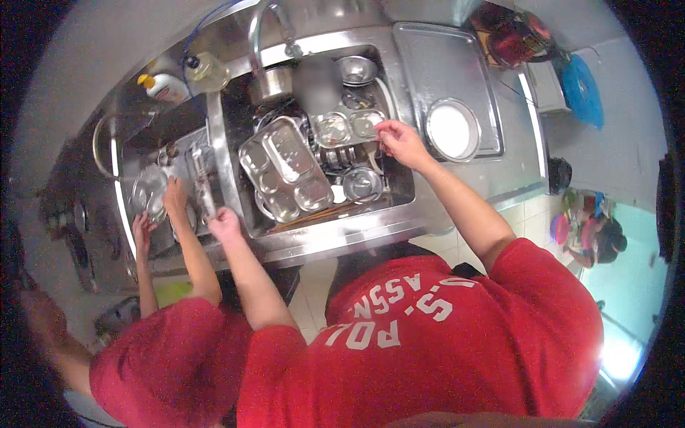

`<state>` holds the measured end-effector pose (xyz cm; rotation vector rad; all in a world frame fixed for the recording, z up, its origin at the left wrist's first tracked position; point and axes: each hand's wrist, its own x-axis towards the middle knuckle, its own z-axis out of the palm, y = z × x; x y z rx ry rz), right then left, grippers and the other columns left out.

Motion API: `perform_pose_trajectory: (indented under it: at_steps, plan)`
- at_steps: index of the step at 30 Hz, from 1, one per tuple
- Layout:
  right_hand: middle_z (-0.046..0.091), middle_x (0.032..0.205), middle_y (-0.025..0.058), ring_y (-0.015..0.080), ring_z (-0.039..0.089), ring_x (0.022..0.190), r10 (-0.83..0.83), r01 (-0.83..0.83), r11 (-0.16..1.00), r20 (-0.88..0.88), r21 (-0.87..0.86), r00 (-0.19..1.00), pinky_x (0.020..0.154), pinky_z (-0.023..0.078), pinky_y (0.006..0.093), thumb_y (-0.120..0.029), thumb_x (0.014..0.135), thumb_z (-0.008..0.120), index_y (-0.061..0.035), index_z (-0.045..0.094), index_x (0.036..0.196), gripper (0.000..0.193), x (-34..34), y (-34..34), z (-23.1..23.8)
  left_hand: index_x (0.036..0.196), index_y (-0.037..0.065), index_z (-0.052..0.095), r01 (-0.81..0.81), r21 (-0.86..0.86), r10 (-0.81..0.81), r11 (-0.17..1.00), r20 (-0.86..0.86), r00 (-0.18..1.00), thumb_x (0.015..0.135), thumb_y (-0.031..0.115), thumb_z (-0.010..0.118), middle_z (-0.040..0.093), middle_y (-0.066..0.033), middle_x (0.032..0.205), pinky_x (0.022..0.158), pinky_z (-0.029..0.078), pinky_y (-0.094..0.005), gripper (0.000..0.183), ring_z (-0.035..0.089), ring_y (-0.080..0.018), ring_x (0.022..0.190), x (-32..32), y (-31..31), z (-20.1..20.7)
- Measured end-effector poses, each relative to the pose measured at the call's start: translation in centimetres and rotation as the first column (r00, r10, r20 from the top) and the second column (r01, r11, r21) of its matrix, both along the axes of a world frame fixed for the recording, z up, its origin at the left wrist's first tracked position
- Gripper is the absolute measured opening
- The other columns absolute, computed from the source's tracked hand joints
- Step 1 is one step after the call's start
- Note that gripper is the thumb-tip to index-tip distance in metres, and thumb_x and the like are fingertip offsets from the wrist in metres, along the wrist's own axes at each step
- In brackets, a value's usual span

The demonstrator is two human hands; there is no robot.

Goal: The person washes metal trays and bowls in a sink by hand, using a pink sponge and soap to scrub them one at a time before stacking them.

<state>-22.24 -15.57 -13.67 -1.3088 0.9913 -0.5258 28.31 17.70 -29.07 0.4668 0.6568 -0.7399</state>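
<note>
My right hand (pixel 402 145) pinches the right edge of a steel compartment tray (pixel 341 135), tilted in the sink basin (pixel 389 227). Another steel compartment tray (pixel 265 158) lies left of it, on top of other dishes. My left hand (pixel 225 224), over the left rim of the basin, closes on the lower end of a narrow, shiny metal piece (pixel 200 177), perhaps a tray seen edge-on. Left of it, a co-worker's two hands (pixel 174 198) hold a round steel bowl (pixel 148 187). Steel bowls (pixel 362 184) and wooden chopsticks (pixel 314 216) lie in my basin.
A faucet (pixel 255 36) and a steel pot (pixel 273 83) are at the back of the sink. Bottles, one with a yellow pump (pixel 165 88), stand back left. To the right, a round white-bottomed pan (pixel 452 130) rests on a large metal tray (pixel 428 53). The co-worker's arm (pixel 198 260) is close to my left forearm.
</note>
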Motion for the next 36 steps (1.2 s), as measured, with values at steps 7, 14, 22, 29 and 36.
perform_pose_trajectory:
  at_steps: [7,14,22,29,36]
  plan:
    - [0.068,0.091,0.0033,0.0088,0.06,0.075,-0.109,0.112,0.993,-0.061,0.049,0.992,0.065,0.051,0.0261,-0.014,0.094,0.056,-0.0027,0.061,0.113,0.023,-4.5,0.9,0.1,0.086,0.009,0.048,-0.022,0.352,0.033,0.936,-0.027,0.999,0.097,0.028,0.052,0.043,-0.0023,0.062,0.046,0.039,-0.029,0.023,0.043,-0.017,0.05,2.5,-7.6,0.8]
    - [0.068,0.092,0.0031,0.0091,0.061,0.076,-0.071,0.077,0.996,-0.126,0.044,0.99,0.064,0.051,0.026,-0.013,0.094,0.057,-0.0045,0.063,0.115,0.024,-6.1,1.9,2.7,0.074,0.008,0.059,0.023,0.693,-0.265,0.72,0.245,0.933,0.084,0.039,0.066,0.055,-0.0083,0.064,0.045,0.04,-0.0364,0.033,0.05,-0.0228,0.052,7.4,-3.9,-2.7]
    - [0.069,0.092,0.0038,0.0084,0.061,0.074,-0.085,0.099,0.993,-0.173,0.07,0.981,0.064,0.05,0.026,-0.013,0.093,0.06,-0.0046,0.063,0.113,0.022,-7.7,3.1,2.2,0.086,0.004,0.062,0.018,0.806,-0.328,0.592,0.221,0.919,0.084,0.032,0.063,0.059,-0.0151,0.079,0.061,0.042,-0.0408,0.029,0.054,-0.0306,0.069,5.5,-9.0,0.1]
    - [0.066,0.093,0.0045,0.0107,0.062,0.08,-0.026,-0.023,0.975,-0.219,-0.221,0.975,0.069,0.051,0.0274,-0.011,0.092,0.059,-0.0032,0.062,0.111,0.02,-7.4,2.7,4.0,0.096,0.0,0.064,0.042,0.941,-0.541,0.337,0.157,0.826,0.084,0.026,0.061,0.063,-0.021,0.092,0.075,0.044,-0.0447,0.029,0.058,-0.0374,0.084,1.7,-10.7,-0.2]
    - [0.067,0.09,0.0168,0.0341,0.066,0.084,-0.457,0.103,0.822,-0.54,-0.56,0.707,0.076,0.052,0.0401,-0.014,0.083,0.064,-0.0012,0.059,0.099,0.021,-12.7,-5.1,5.2,0.105,-0.004,0.066,-0.528,0.838,-0.961,-0.139,0.015,0.276,0.084,0.021,0.058,0.066,-0.0269,0.105,0.089,0.046,-0.0485,0.033,0.062,-0.0443,0.099,-1.4,-15.5,7.1]
